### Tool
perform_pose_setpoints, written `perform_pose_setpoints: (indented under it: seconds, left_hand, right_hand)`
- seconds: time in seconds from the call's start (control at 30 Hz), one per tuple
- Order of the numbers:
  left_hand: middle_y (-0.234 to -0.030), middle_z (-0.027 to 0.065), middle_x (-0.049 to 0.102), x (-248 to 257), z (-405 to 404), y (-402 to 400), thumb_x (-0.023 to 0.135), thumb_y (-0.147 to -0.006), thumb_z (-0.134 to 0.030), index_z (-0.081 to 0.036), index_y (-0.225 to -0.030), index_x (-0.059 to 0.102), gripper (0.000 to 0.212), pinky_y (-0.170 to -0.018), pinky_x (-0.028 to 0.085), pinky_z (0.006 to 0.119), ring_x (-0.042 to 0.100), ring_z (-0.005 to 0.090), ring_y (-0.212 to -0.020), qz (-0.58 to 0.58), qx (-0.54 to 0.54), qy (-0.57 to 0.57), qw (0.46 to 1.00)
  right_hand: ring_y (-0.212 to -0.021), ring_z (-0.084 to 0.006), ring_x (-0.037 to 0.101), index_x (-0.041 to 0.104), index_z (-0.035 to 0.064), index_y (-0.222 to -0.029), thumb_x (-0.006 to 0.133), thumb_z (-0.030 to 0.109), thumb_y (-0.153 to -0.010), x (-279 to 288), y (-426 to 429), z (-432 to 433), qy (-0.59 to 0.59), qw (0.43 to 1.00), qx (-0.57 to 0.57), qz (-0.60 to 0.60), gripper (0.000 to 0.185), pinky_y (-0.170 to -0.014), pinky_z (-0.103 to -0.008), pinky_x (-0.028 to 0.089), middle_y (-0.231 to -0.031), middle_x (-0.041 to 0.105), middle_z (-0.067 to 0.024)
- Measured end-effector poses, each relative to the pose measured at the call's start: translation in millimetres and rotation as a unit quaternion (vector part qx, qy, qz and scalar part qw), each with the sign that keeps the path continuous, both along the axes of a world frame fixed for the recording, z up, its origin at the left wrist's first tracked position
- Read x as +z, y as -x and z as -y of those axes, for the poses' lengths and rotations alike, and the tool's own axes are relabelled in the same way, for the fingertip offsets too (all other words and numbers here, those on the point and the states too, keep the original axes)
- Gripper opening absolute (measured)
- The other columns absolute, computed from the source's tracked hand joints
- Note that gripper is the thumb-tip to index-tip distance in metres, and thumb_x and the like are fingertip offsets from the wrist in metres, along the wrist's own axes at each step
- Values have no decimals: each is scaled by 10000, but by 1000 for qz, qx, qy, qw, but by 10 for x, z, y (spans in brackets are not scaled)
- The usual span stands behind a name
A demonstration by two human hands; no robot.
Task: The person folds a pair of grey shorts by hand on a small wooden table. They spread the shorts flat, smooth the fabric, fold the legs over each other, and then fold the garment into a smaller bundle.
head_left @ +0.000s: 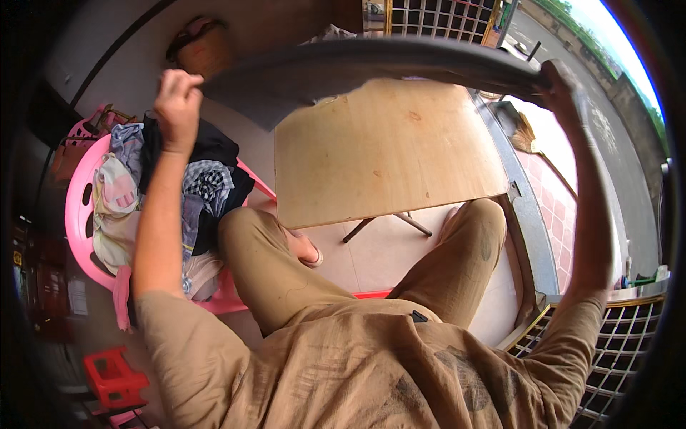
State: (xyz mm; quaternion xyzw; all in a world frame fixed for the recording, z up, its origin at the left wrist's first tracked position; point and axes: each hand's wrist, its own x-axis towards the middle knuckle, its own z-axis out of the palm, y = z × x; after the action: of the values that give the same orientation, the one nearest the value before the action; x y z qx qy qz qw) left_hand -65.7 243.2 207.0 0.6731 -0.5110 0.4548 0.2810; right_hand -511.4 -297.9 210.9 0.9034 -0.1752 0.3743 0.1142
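A dark grey piece of cloth (343,67), perhaps a garment, is stretched in the air over the far part of a small wooden-topped folding table (386,155). Its left end is pinched in my left hand (179,107), and its right end is gripped by my right hand (560,91). Both arms are raised and spread wide. The cloth hides the table's far edge and is slightly blurred. On my left, a pink plastic chair (77,198) holds a heap of crumpled clothes (209,182), among them black, checked and pale pieces.
A woven basket (206,53) stands at the back left, and a red plastic stool (115,378) at the lower left. Beyond a metal threshold (528,225) on the right lies a broom (528,137). Metal grille doors (616,332) flank the doorway to the road.
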Motion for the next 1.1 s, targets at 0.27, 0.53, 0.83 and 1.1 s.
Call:
perform_pose_setpoints:
  seconds: [0.27,0.53,0.83,1.1]
  left_hand:
    - [-890,122,512,-1971,91,373,596,-705,-16,-57,-742,530,86,-781,488,433,547,331,-902,-10,1,-184,983]
    - [-795,82,476,-1981,-4,569,565,-750,-93,-91,-721,483,87,-685,427,398,520,273,-797,6,-15,-272,962]
    - [-808,85,475,-1951,-146,793,581,-735,-54,-89,-765,504,90,-666,391,394,518,274,-797,-11,-46,-330,943]
    - [-745,49,598,-2121,-343,930,626,-776,-68,-48,-911,620,137,-495,490,285,618,169,-623,-665,53,21,745]
  right_hand:
    - [-979,-289,573,616,100,-1003,575,63,-792,-2120,-254,-546,91,973,-50,-204,218,-842,-428,443,-1008,575,-102]
    - [-983,-273,534,629,121,-941,565,70,-802,-1894,-185,-575,145,983,-41,-108,162,-824,-431,414,-965,539,-78]
    - [-1117,-301,588,667,132,-1119,608,69,-837,-1881,-62,-800,-3,870,-188,-455,295,-989,-539,356,-1112,633,-98]
    - [-936,-256,599,650,135,-933,681,134,-839,-1833,-1024,-1932,-85,953,188,-221,100,-839,-384,406,-940,604,-57]
